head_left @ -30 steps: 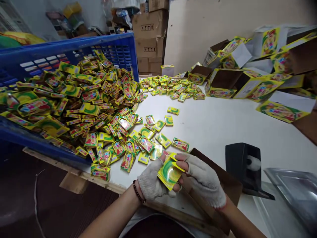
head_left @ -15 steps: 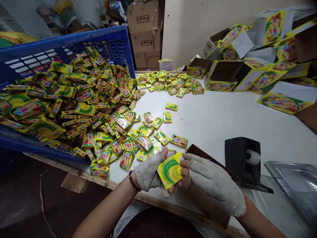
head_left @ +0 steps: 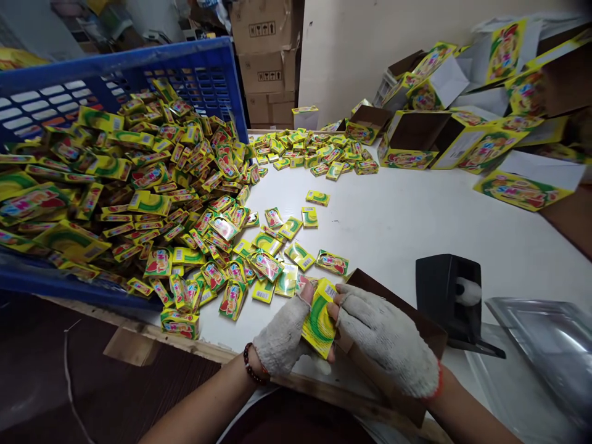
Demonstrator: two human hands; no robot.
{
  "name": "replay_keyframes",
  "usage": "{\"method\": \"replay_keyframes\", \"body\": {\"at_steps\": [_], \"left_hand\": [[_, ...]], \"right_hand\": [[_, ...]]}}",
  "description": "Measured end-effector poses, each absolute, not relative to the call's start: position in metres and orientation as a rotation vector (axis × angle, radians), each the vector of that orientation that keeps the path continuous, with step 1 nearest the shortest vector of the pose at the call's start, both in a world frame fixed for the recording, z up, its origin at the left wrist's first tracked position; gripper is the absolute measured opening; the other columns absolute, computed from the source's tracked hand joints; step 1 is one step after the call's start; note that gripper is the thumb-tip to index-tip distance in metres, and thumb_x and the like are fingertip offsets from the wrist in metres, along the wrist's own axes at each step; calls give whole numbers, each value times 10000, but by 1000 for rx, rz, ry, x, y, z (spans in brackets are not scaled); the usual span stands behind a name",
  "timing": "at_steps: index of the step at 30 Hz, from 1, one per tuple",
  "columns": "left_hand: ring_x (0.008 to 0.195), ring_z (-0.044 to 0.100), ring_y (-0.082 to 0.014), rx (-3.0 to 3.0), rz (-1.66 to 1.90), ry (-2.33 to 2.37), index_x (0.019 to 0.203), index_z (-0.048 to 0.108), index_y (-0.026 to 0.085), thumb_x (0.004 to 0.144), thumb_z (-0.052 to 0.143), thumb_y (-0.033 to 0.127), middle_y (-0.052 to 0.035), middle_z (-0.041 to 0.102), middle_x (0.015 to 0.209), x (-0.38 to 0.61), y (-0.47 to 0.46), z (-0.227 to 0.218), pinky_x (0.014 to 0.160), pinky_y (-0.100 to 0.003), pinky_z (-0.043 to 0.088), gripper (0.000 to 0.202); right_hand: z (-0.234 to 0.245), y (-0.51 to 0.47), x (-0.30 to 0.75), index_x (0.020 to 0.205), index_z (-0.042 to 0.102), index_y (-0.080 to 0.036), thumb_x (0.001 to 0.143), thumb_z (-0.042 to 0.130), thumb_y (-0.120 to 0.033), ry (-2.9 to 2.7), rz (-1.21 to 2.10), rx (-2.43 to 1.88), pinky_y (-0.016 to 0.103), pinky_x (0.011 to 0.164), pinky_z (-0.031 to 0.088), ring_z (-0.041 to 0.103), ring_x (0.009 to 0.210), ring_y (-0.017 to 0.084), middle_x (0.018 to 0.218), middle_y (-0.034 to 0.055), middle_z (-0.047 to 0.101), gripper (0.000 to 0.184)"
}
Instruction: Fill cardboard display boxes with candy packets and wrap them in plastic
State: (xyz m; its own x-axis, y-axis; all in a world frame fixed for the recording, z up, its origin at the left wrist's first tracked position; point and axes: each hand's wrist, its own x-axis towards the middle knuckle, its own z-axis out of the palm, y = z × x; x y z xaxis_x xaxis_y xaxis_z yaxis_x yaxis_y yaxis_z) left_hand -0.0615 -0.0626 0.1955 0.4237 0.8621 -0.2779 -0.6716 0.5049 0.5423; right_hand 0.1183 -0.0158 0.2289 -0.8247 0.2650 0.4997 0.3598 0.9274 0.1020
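Note:
Both hands wear white knit fingerless gloves at the near edge of the white table (head_left: 416, 216). My left hand (head_left: 282, 336) and my right hand (head_left: 383, 336) together grip a small stack of yellow-green packets (head_left: 319, 317), fingers pinched on its edges. The stack stands tilted on its side between the palms. Under my right hand lies a brown cardboard box (head_left: 416, 330), partly hidden. A big heap of the same packets (head_left: 152, 191) spills from a tipped blue crate (head_left: 139, 68) onto the table just left of my hands.
Loose packets (head_left: 319, 154) lie in a second pile at the back. Open printed cartons (head_left: 416, 145) are stacked at the back right. A black tape holder (head_left: 446, 302) and a metal tray (head_left: 550, 345) sit to the right. Brown shipping boxes (head_left: 263, 61) stand behind.
The packet stack has turned from lying flat and face-up to standing more on edge between the palms. Both hands have closed in a little tighter around it.

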Motion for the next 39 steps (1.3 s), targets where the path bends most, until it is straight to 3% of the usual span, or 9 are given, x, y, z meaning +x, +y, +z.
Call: {"method": "replay_keyframes", "body": {"at_steps": [8,13,17,21,23,28,33,36,39], "left_hand": [[602,631,-148,244,909,351,1114,623,116,947,544,525,-46,676,831,-56,-67,204,468,-256,547,449],[569,670,-191,262,790,245,1044,642,88,926,524,587,-82,702,789,-63,-67,201,449,-266,519,526],[555,697,-213,192,552,166,950,660,40,912,514,581,-130,722,787,-74,-64,196,449,-260,507,562],[543,696,-192,166,558,176,914,657,116,928,505,514,-99,740,761,-74,-62,188,474,-236,508,426],[518,678,-185,243,499,232,863,654,116,913,473,614,-101,726,726,-70,-60,184,446,-231,487,532],[357,482,-110,716,686,893,829,644,116,797,367,873,-29,578,522,-65,-50,182,342,-199,302,807],[467,473,-74,987,1079,1016,939,621,159,744,667,723,31,558,678,-59,-45,195,434,-197,353,599],[462,450,-85,1134,1001,986,740,584,166,861,555,668,16,529,608,-55,-49,195,457,-221,342,517],[541,499,-125,1262,1024,1173,750,603,176,963,421,560,-22,576,672,-59,-50,184,530,-256,393,475]], "right_hand": [[226,-23,131,1220,677,-209,972,525,-136,-2546,-198,-443,370,908,627,698,1096,233,1049,94,758,300],[225,-24,140,1544,365,-229,948,511,-79,-2476,100,-387,405,1019,574,581,1297,253,1346,142,646,632],[222,-24,138,1585,249,-181,935,550,-98,-2476,65,-320,498,1080,508,495,1378,275,1362,188,623,720],[213,-26,134,1505,396,-163,924,538,-73,-2440,26,-337,513,1090,487,538,1339,268,1286,178,671,605],[211,-26,134,1391,530,-192,923,525,-102,-2419,140,-425,450,1024,547,629,1226,251,1225,145,703,477],[218,-16,140,1090,686,-186,969,467,-347,-2078,952,-1138,327,773,615,715,888,224,992,85,748,298],[215,-10,142,998,690,-177,894,570,-517,-1870,1277,-1254,315,689,597,691,811,232,916,70,740,375],[206,-14,145,956,675,-191,893,582,-500,-1897,1325,-1197,308,696,593,687,796,217,896,57,736,329],[200,-14,156,927,663,-197,895,572,-456,-1915,1288,-1244,298,697,587,688,820,215,906,48,734,277]]}}
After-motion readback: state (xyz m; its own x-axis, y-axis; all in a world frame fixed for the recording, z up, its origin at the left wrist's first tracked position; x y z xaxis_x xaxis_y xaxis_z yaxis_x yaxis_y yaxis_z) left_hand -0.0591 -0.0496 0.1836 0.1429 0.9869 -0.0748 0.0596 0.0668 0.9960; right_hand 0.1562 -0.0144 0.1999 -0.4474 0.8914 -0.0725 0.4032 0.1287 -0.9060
